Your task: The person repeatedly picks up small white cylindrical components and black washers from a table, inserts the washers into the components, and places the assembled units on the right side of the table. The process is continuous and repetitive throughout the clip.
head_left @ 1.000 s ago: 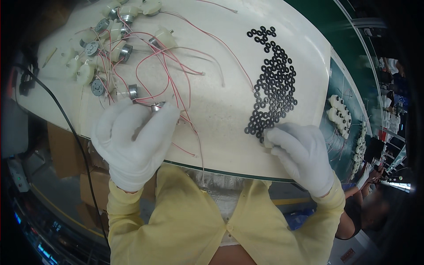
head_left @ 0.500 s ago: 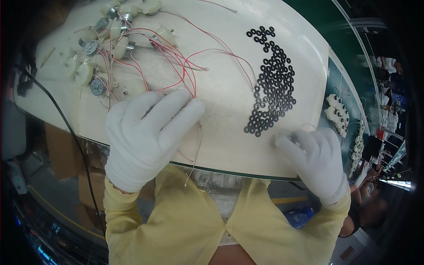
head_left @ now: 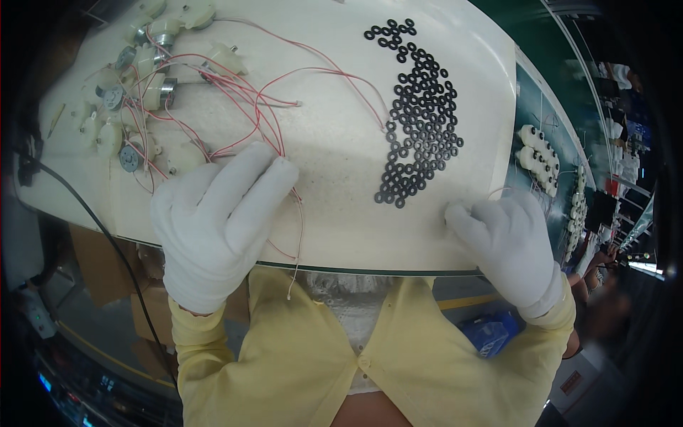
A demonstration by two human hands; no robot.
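Note:
My left hand [head_left: 213, 228], in a white glove, is bent over the table beside the motor leads, its thumb and fingers close together. Whatever it grips is hidden beneath it. A thin lead [head_left: 300, 231] comes out from under it and hangs over the front edge. My right hand [head_left: 506, 242], also gloved, is curled near the right front edge with its fingers drawn in. A thin wire loop [head_left: 500, 190] shows behind its knuckles; what the fingers hold is hidden. Between the hands, farther back, lies a patch of small black rings [head_left: 423, 128].
Small motors with cream housings [head_left: 153, 92] lie heaped at the far left, trailing red and white wires [head_left: 242, 89]. Beyond the white table [head_left: 334, 206], cream parts with black rings [head_left: 538, 160] stand at right. A black cable [head_left: 96, 217] crosses the left edge. A blue bag [head_left: 491, 333] is below.
The view has shifted, so the table and its contents appear farther left. My right hand is slightly farther from the black rings. My left hand keeps its place by the leads.

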